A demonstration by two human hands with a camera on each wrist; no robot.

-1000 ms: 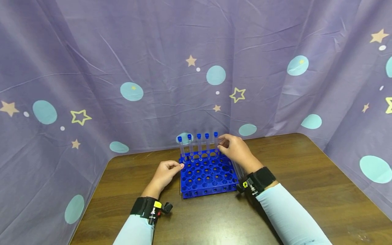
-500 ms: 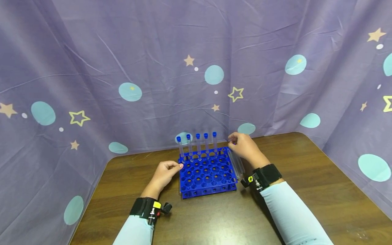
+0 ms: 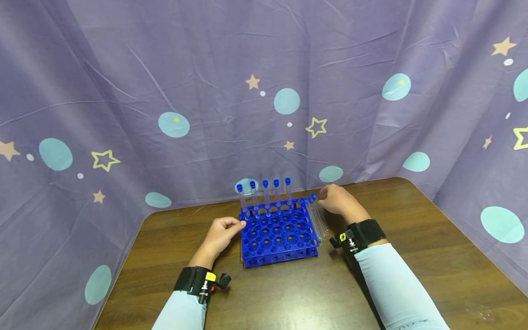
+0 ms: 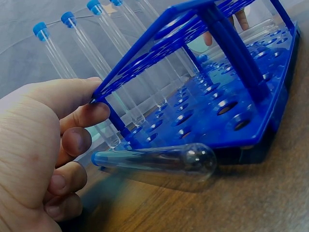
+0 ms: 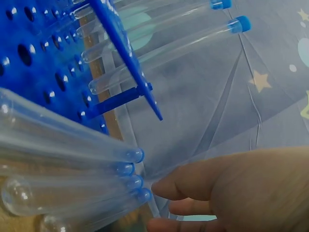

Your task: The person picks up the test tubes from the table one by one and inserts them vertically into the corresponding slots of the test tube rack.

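Note:
A blue test tube rack (image 3: 280, 229) stands on the table. Five or so is too fine to matter: several blue-capped test tubes (image 5: 188, 46) stand upright along its back row. My left hand (image 3: 221, 236) pinches the rack's left corner, thumb on top and index finger beneath, as the left wrist view shows. Below those fingers a capped test tube (image 4: 154, 162) lies along the rack's left side. More capped test tubes (image 3: 318, 220) lie side by side along its right side. My right hand (image 3: 340, 201) is at their capped ends, fingers loosely bent, gripping no tube that I can see.
The wooden table (image 3: 264, 302) extends in front of the rack and to both sides. A purple curtain (image 3: 222, 91) with stars and dots hangs behind the table's back edge, close to the upright tubes.
My right hand has moved away from the rightmost upright tube, to the right and down to the capped ends of the lying tubes. My left hand has stayed on the rack.

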